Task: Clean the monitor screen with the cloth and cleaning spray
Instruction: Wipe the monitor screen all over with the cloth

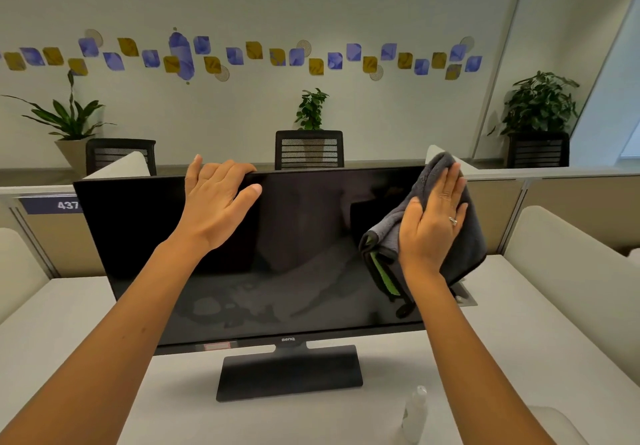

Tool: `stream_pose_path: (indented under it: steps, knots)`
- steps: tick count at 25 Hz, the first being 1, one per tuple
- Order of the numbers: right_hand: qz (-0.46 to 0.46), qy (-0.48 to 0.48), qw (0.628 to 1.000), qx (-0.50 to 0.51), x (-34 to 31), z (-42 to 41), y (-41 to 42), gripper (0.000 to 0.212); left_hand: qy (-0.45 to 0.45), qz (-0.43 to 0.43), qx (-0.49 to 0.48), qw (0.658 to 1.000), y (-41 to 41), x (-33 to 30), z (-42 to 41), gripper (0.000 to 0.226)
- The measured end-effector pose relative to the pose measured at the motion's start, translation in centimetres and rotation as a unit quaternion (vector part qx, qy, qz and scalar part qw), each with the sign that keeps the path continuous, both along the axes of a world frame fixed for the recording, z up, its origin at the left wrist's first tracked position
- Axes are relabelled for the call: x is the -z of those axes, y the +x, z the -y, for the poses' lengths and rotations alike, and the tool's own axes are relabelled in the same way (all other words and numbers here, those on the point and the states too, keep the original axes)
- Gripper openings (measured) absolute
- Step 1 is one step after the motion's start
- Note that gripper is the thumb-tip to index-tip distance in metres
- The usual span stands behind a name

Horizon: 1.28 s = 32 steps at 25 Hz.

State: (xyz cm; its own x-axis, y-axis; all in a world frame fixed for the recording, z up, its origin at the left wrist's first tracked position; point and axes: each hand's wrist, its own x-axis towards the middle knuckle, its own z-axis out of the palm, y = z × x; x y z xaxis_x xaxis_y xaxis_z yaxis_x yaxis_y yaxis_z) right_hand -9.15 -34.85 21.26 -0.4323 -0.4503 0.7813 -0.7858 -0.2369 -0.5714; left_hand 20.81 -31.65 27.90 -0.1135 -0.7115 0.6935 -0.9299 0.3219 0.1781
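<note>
The monitor stands on the tabletop, its screen dark. The left hand steadies it, fingers hooked over the top edge and thumb lying on the glass. The right hand lies flat, fingers together, pressing the grey cloth against the screen's upper right corner; it presses rather than grips. The spray stands on the tabletop near the front edge, well apart from both hands, so spraying looks finished. Wiping is under way. Cloudy streaks show across the lower middle of the screen, probably wet residue, though they may be reflections. That patch and the left half appear yet to be wiped.
</note>
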Motion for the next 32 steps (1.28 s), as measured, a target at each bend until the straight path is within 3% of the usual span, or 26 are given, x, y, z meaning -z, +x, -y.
stream_pose_path:
  steps: [4, 12, 18, 22, 26, 32]
  knots:
    - [0.027, 0.023, 0.999, -0.006, 1.6, -0.5, 1.7, 0.058, 0.0, 0.004, -0.005, 1.0, 0.3, 0.1, 0.0, 0.053]
    - [0.18, 0.107, 0.978, 0.016, 8.9, -2.8, 5.0, 0.07, -0.001, 0.0, -0.001, 1.0, 0.3, 0.1, 0.1, 0.05]
    - [0.214, 0.115, 0.97, 0.021, 7.8, -2.0, 5.6, 0.058, 0.002, 0.006, -0.002, 1.0, 0.5, 0.1, 0.1, 0.051]
    - [0.157, 0.079, 0.984, -0.013, 5.7, -1.8, 7.9, 0.057, 0.018, 0.013, 0.001, 1.0, 0.7, -0.1, 0.1, 0.054]
    - [-0.017, 0.041, 0.995, -0.085, 4.9, -2.1, 13.1, 0.063, 0.025, 0.01, 0.011, 1.0, 0.4, -0.2, 0.2, 0.056]
    - [-0.27, 0.033, 0.951, -0.147, 10.9, -3.7, 18.1, 0.062, 0.031, 0.002, 0.019, 0.999, 0.5, -0.3, 0.1, 0.057]
